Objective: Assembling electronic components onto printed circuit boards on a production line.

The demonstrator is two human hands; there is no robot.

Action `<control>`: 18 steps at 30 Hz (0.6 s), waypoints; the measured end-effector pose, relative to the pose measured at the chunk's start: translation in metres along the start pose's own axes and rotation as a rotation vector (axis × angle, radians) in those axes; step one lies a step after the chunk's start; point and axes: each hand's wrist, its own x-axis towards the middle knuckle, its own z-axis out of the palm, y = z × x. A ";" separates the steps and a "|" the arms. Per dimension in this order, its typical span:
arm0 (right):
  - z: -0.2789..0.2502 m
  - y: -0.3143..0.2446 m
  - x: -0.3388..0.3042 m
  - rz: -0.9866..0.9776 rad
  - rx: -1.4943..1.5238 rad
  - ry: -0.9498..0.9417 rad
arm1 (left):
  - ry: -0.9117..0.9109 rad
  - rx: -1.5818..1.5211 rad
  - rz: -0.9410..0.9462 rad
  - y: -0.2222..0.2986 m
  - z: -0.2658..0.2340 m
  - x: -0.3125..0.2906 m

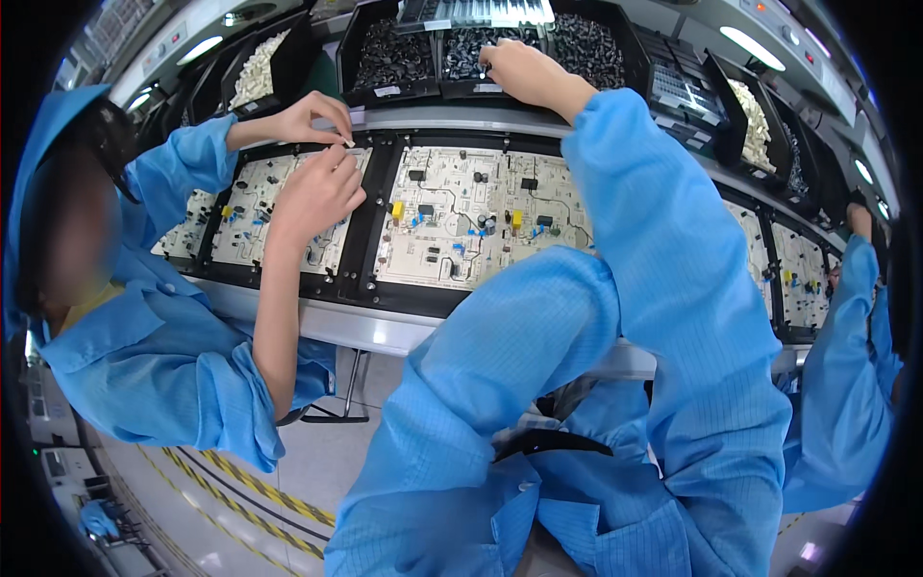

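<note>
My right hand point(531, 73) reaches over a black bin point(419, 92) at the back. Its fingers are closed at the heap of small dark parts point(471, 50); what they hold, if anything, is too small to make out. My left sleeve point(510, 322) extends over the front of the circuit boards, and my left hand is hidden behind my right sleeve point(663, 212). Directly before me lie two pale circuit boards point(447, 192) side by side in a black frame point(370, 236). They carry yellow, blue and black components.
At my left, a co-worker's two hands point(317, 192) work over the neighbouring board. Another person's sleeve point(846, 337) shows at the far right. Bins of white parts point(258, 72) stand on both sides at the back. A clear-topped tray point(471, 13) sits above the middle bins.
</note>
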 end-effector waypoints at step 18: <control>0.042 -0.056 0.066 1.009 0.115 0.211 | 0.499 -1.586 -0.330 0.173 -0.072 0.271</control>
